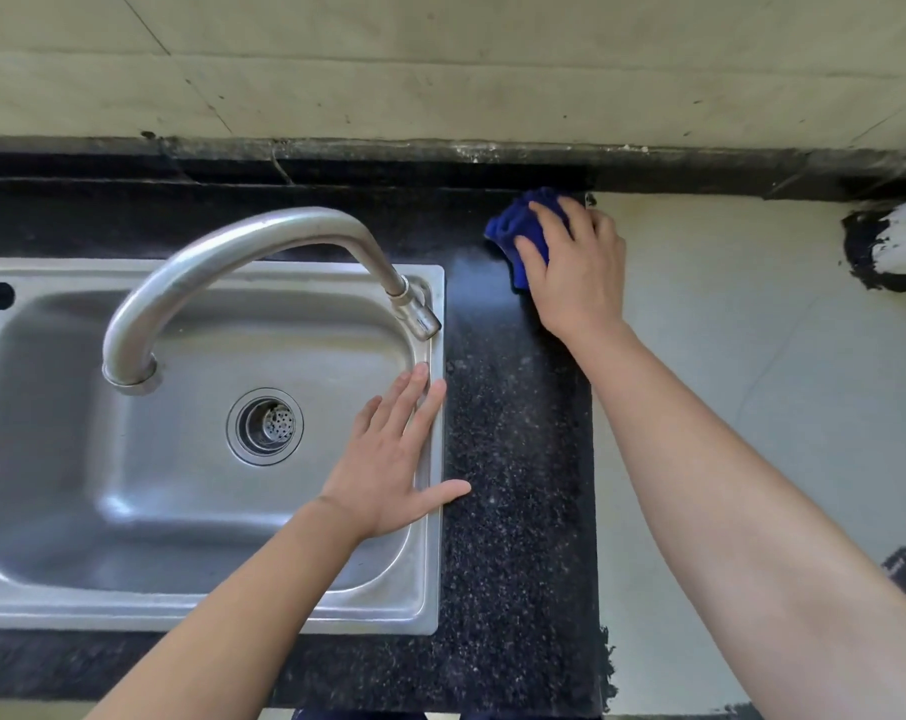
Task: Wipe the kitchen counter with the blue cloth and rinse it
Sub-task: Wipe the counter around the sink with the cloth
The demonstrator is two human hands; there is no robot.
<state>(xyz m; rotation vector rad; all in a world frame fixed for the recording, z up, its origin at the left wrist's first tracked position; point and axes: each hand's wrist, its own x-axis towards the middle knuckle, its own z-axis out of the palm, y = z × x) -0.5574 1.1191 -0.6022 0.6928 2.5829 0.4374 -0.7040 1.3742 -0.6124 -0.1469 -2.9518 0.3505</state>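
Observation:
The blue cloth (513, 223) lies bunched on the black speckled counter (518, 459), at its far end by the back ledge. My right hand (578, 272) presses down on the cloth with fingers spread flat over it, covering its right half. My left hand (394, 462) is flat with fingers straight, lying on the right rim of the steel sink (433, 589), thumb reaching onto the counter. It holds nothing.
A curved steel tap (222, 257) arches over the sink basin, its spout ending near the right rim. The drain (265, 426) sits mid-basin. Right of the black strip is a pale counter surface (752, 407) with black patches. A tiled wall (440, 59) rises behind.

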